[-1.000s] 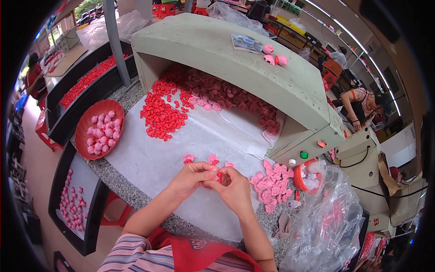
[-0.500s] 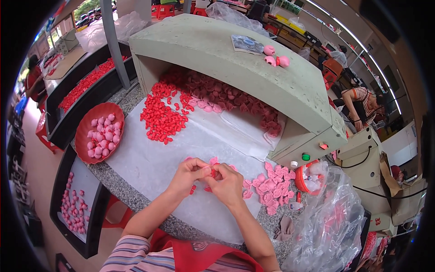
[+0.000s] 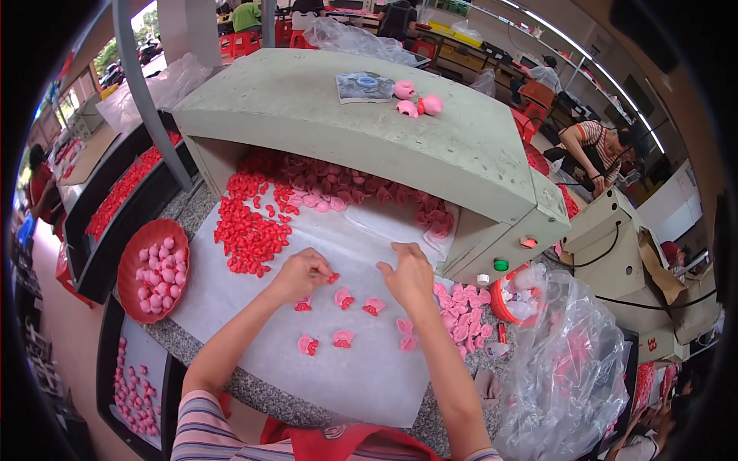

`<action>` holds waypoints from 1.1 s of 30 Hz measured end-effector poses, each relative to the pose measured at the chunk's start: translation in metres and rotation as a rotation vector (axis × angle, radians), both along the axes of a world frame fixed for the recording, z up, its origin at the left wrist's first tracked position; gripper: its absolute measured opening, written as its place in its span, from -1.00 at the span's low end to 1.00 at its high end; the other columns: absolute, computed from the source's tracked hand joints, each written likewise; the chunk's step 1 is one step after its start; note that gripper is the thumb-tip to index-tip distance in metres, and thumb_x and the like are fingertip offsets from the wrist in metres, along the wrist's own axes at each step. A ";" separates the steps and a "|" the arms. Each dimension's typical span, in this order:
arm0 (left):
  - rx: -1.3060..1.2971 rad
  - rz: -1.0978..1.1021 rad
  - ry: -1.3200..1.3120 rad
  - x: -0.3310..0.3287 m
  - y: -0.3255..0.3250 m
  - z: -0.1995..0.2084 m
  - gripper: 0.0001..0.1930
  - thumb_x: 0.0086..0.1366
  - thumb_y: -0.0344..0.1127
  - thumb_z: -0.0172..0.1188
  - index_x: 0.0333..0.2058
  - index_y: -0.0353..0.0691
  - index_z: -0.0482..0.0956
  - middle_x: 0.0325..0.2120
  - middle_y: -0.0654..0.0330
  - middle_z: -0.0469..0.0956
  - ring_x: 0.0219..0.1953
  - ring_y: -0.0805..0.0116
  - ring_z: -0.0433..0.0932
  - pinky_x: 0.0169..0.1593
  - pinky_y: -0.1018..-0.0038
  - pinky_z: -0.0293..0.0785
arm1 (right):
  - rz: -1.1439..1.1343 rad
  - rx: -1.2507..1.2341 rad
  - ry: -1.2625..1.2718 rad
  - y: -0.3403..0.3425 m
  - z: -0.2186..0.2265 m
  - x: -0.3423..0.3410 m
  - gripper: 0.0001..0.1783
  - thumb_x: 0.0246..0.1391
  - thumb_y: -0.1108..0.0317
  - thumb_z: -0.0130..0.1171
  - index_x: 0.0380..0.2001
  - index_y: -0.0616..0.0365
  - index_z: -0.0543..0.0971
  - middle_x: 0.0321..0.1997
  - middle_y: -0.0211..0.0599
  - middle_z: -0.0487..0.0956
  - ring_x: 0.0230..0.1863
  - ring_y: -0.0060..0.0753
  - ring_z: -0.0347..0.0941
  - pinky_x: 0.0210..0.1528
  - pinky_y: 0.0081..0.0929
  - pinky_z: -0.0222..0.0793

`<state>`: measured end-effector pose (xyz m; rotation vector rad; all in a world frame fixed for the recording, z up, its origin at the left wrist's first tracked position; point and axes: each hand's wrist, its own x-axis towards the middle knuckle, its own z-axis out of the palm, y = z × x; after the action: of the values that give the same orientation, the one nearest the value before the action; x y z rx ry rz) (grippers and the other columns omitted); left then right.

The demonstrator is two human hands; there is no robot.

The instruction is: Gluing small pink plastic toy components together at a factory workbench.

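My left hand point(image 3: 298, 276) is above the white sheet point(image 3: 323, 384), its fingers pinched at a small red piece point(image 3: 333, 278). To its right, my right hand point(image 3: 407, 275) has thumb and fingers apart and holds nothing. Below and between the hands lie several pink cupped pieces with red parts on them, among them one joined piece point(image 3: 344, 298) and another point(image 3: 343, 338). Loose red pieces point(image 3: 252, 234) are heaped beyond my left hand. Plain pink cupped pieces point(image 3: 465, 315) lie piled to the right of my right forearm.
A grey-green metal hood point(image 3: 307, 100) arches over the far side, with pink and red pieces beneath. At left stand a red scalloped bowl point(image 3: 127, 265) of pink balls and a black tray point(image 3: 171, 399). An orange tub point(image 3: 501, 301) and clear plastic bag point(image 3: 561, 369) are at right.
My hands, together over a small piece before, are now apart and farther up the sheet. The right hand has opened. Several pink-and-red pieces that my hands and arms covered now show.
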<state>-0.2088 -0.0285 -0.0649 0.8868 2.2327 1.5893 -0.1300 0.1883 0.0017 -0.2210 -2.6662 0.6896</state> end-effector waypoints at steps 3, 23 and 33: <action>-0.266 0.071 0.459 -0.001 0.045 0.047 -0.78 -0.09 -0.44 0.19 -0.36 -0.22 0.57 -0.33 0.07 0.46 -0.28 0.15 0.49 -0.17 0.38 0.43 | -0.072 0.029 -0.089 0.015 0.005 0.021 -0.61 -0.24 0.26 0.28 -0.28 0.19 0.53 -0.22 -0.12 0.50 -0.25 -0.12 0.47 -0.21 -0.32 0.37; 0.663 0.552 -0.424 -0.009 -0.016 0.053 -0.79 -0.01 -0.54 0.21 -0.35 -0.33 0.45 -0.43 0.13 0.51 -0.36 0.33 0.53 -0.25 0.50 0.46 | 0.381 -0.120 -0.007 -0.090 -0.028 -0.066 -0.81 -0.18 0.38 0.14 -0.41 0.20 0.54 -0.38 -0.14 0.53 -0.38 -0.18 0.49 -0.27 -0.32 0.36; 1.139 0.495 -0.860 0.089 -0.091 0.062 -0.66 0.18 -0.49 0.05 -0.07 -0.48 0.33 -0.21 0.01 0.46 -0.08 0.15 0.45 0.01 0.40 0.40 | 0.216 0.124 0.128 -0.163 -0.069 -0.124 -0.78 -0.24 0.43 0.16 -0.38 0.08 0.51 -0.38 -0.23 0.46 -0.24 -0.17 0.43 -0.27 -0.25 0.38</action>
<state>-0.1198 -0.1196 -0.0027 -0.2830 0.8637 2.7673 -0.2538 0.0256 -0.0674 0.1419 -2.6205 0.5769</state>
